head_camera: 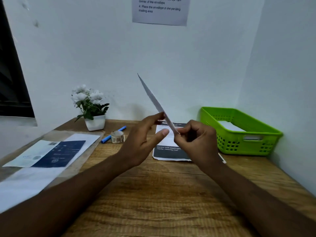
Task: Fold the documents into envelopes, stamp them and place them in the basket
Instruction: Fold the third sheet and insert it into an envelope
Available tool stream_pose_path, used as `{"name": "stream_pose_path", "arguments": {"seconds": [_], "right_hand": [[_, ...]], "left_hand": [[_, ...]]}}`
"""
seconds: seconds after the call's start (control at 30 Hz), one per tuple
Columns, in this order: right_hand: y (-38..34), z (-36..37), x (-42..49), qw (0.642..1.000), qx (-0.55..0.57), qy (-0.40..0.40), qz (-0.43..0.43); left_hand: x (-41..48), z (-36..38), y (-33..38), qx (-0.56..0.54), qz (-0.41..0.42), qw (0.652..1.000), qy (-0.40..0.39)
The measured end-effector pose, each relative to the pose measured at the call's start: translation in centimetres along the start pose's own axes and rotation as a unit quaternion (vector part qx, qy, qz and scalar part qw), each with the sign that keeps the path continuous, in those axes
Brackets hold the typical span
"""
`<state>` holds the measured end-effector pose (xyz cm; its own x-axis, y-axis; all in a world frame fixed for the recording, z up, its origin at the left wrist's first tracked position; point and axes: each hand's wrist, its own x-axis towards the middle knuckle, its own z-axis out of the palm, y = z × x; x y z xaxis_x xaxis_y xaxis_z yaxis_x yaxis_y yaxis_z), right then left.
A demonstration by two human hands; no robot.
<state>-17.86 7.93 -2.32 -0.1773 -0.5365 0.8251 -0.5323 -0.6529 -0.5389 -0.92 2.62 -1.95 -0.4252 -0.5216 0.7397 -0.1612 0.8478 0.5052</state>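
A white envelope (pixel 152 98) stands edge-on above the desk, tilted up to the left. My right hand (pixel 196 142) pinches its lower end between curled fingers. My left hand (pixel 145 141) is beside it with straight fingers, the fingertips touching the envelope's lower part. Under both hands a printed document (pixel 168 151) with dark bands lies flat on the wooden desk (pixel 162 202). The green basket (pixel 242 132) stands at the right against the wall, with white paper inside. A roll of stamps (pixel 117 136) sits left of the hands.
A blue pen (pixel 112 134) lies by the stamp roll. A potted white flower (pixel 91 108) stands at the back. Papers and a dark blue sheet (pixel 51 153) lie on a clear mat at the left. An instruction sheet (pixel 160 10) hangs on the wall.
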Motion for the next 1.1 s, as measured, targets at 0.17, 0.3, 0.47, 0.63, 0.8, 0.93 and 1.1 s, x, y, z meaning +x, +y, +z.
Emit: {"name": "stream_pose_path", "arguments": {"seconds": [0.17, 0.3, 0.47, 0.63, 0.8, 0.93, 1.1], "right_hand": [[0.1, 0.2, -0.5, 0.989, -0.122, -0.047, -0.068], [-0.1, 0.5, -0.6, 0.976, -0.173, -0.062, -0.115], [-0.2, 0.8, -0.6, 0.960, -0.231, -0.102, -0.124], [0.0, 0.5, 0.0, 0.957, -0.265, -0.085, -0.077], [2.1, -1.7, 1.8, 0.982, -0.184, 0.048, 0.022], [2.5, -3.9, 3.7, 0.935, 0.122, 0.169, 0.288], [2.6, -6.1, 4.3, 0.897, 0.249, 0.038, 0.362]], "left_hand": [[-0.4, 1.0, 1.5, -0.266, -0.092, 0.959, -0.012], [-0.4, 1.5, 1.5, -0.311, -0.138, 0.940, 0.023], [0.0, 1.1, 0.7, -0.332, -0.180, 0.925, 0.033], [1.0, -0.9, -0.1, -0.357, -0.212, 0.908, 0.053], [1.7, -4.0, -1.4, -0.370, -0.242, 0.897, -0.034], [1.6, -6.0, -2.6, -0.363, -0.267, 0.881, -0.141], [1.2, -8.0, -4.4, -0.304, -0.296, 0.870, -0.250]]}}
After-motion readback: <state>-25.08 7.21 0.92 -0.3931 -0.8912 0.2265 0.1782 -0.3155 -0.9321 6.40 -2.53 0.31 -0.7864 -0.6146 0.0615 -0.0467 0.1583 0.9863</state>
